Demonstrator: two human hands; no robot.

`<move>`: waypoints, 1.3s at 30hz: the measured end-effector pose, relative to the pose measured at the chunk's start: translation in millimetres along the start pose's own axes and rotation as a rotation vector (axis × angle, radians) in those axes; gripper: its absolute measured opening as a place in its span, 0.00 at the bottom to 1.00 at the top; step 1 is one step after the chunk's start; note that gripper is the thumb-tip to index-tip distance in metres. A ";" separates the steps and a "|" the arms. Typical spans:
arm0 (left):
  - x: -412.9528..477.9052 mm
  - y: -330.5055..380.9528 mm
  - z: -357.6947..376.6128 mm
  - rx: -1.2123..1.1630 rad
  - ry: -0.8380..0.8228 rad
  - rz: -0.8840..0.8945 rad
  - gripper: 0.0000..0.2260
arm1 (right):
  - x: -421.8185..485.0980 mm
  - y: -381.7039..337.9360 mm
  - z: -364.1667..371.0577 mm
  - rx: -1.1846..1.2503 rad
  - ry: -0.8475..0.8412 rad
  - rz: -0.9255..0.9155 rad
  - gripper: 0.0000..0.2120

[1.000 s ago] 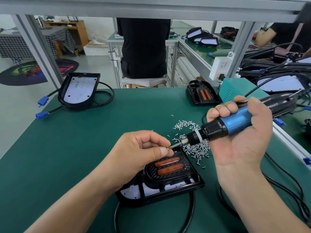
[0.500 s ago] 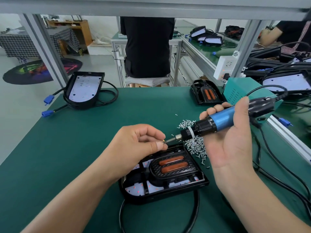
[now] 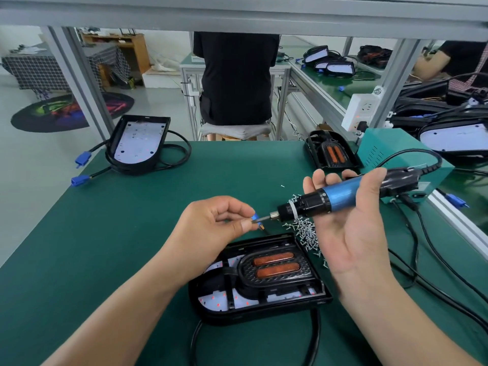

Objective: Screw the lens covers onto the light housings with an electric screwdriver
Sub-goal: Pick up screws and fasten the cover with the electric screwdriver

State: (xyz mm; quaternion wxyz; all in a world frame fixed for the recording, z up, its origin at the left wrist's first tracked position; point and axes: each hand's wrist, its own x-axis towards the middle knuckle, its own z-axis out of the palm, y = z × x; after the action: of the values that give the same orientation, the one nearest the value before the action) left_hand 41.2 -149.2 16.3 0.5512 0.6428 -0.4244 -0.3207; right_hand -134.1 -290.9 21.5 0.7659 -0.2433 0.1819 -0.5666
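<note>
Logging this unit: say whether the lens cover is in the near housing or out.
In: lens cover lies within the housing.

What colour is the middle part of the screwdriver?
Blue on the screwdriver, black towards both ends; the head view shows it.

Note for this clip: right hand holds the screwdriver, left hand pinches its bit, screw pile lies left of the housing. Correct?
Not quite. In the head view the screw pile lies right of the housing, at its far right corner. The rest stands: right hand holds the screwdriver, left hand pinches its bit.
</note>
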 end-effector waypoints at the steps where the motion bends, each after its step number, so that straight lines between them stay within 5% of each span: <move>1: 1.4 -1.1 0.2 0.001 -0.009 -0.005 0.08 | 1.1 0.7 -0.1 -0.002 0.023 0.005 0.22; 24: 21.7 -17.4 -3.3 0.147 -0.072 0.033 0.06 | 7.2 5.6 2.5 -0.008 -0.017 -0.045 0.21; 32: 20.2 -14.9 -4.0 0.262 -0.078 0.019 0.13 | 6.3 6.8 3.7 -0.027 -0.040 -0.056 0.20; 39: 21.3 -14.5 -5.2 0.089 -0.118 -0.041 0.08 | 8.4 6.1 1.4 -0.032 -0.040 -0.067 0.18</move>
State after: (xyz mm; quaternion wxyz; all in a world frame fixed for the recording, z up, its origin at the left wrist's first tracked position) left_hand 57.8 -165.6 4.2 0.4895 0.6553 -0.4566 -0.3501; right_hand -126.1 -297.3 19.1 0.7460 -0.2727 0.1676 -0.5840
